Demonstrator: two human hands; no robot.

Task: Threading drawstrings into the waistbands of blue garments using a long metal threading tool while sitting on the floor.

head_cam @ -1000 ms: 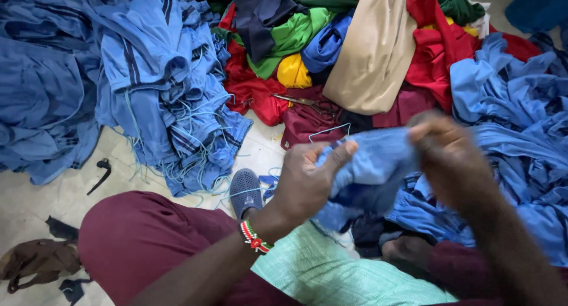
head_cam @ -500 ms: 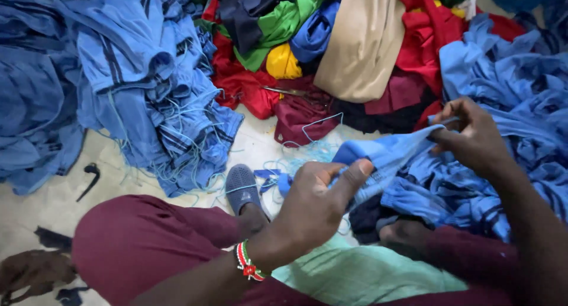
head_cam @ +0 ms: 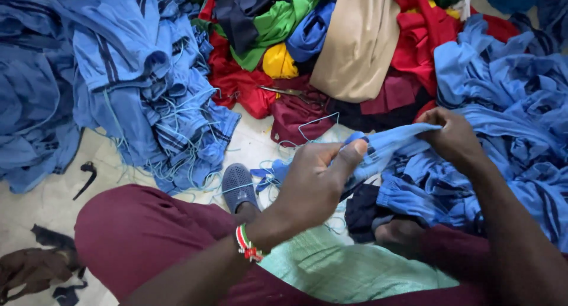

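Left hand: the left hand [head_cam: 313, 185] is curled nearly closed, thumb pressed along one end of a light blue fabric strip with a dark band [head_cam: 387, 146], which it pinches.
Right hand: the right hand [head_cam: 452, 137] is closed on the other end of that strip, fingers bunched over the cloth.
Strip: it runs taut between the two hands, rising slightly toward the right one, above the person's lap and the heap of blue cloth.
Wrist: a red, white and green beaded bracelet [head_cam: 247, 245] sits on the left wrist.
Lap: maroon trouser legs [head_cam: 148, 235], crossed, with a pale green woven sheet [head_cam: 349, 270] lying between them.
Foot: a grey perforated slip-on shoe [head_cam: 239, 185] rests on the floor just past the left knee, among loose blue threads.
Right side: a rumpled pile of blue garments [head_cam: 509, 105] lies under and beyond the right hand.
Left side: a second pile of blue striped garments [head_cam: 136, 81] is well apart from the hands.
Far: metal scissors [head_cam: 293, 93] lie on dark red cloth, before a mixed heap of red, green, yellow and tan fabric [head_cam: 355, 40].
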